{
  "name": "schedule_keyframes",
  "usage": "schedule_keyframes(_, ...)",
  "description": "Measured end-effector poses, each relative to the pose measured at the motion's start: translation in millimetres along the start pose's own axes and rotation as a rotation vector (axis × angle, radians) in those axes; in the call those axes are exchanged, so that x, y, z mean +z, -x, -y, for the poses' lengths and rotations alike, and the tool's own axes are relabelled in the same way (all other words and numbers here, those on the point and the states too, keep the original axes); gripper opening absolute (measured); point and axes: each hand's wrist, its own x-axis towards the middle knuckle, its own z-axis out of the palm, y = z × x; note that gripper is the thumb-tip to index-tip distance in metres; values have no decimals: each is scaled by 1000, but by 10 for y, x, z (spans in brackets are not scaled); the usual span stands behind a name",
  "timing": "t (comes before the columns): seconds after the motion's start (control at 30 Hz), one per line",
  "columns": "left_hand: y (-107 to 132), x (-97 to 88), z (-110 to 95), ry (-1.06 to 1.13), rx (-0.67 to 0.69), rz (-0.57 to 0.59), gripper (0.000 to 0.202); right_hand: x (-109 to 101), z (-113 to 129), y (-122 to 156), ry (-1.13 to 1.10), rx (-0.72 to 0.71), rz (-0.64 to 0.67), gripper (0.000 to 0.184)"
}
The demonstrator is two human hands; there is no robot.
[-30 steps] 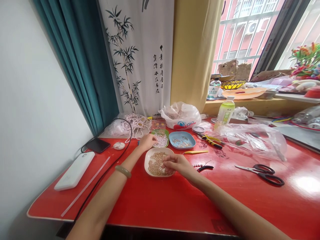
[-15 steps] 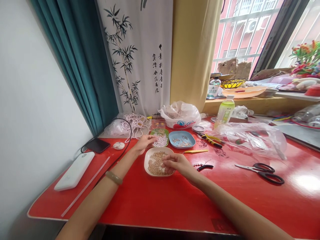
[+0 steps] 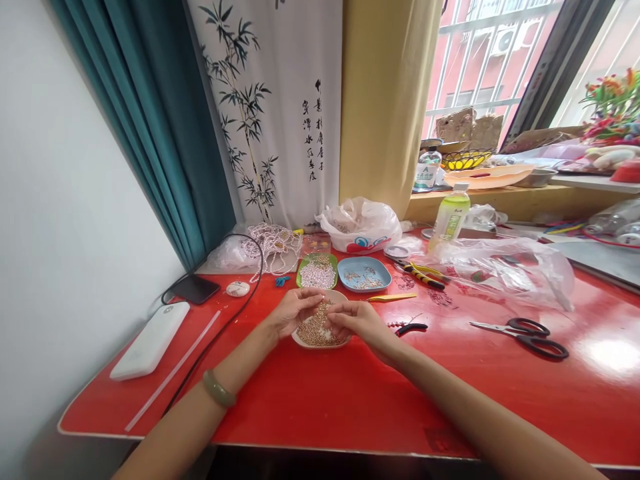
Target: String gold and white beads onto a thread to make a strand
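Over the cream tray of gold beads (image 3: 314,327), my left hand (image 3: 295,310) is closed in a pinch, with what looks like a small pale bead at its fingertips. Facing it, my right hand (image 3: 357,321) also pinches with thumb and forefinger; whatever lies between them is too small to make out. The fingertips of both hands are close together. Behind them sit a green tray of pearly pink beads (image 3: 319,275) and a blue tray (image 3: 364,283) with scattered small beads. To the right of my right hand, a short string of pink beads (image 3: 397,325) lies beside black-handled pliers (image 3: 413,329).
Yellow tweezers (image 3: 393,297), yellow-black pliers (image 3: 423,275) and scissors (image 3: 525,336) lie to the right. A bottle (image 3: 451,217) and plastic bags stand behind. On the left are a white power bank (image 3: 150,340), a phone (image 3: 195,289) and a black cable (image 3: 237,313).
My left hand has moved from the green bead tray down and right, to the fingertips of my right hand. A small blue item on the table has come into view. My right hand has barely shifted.
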Motion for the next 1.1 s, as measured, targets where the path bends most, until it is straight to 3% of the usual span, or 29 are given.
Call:
schedule_keyframes(0.6, 19, 3, 23, -24, 24, 85, 14, 11, 57, 44, -63, 29, -35, 24)
schedule_keyframes(1.1, 41, 48, 2, -25, 12, 47, 14, 28, 76, 54, -54, 56, -28, 24)
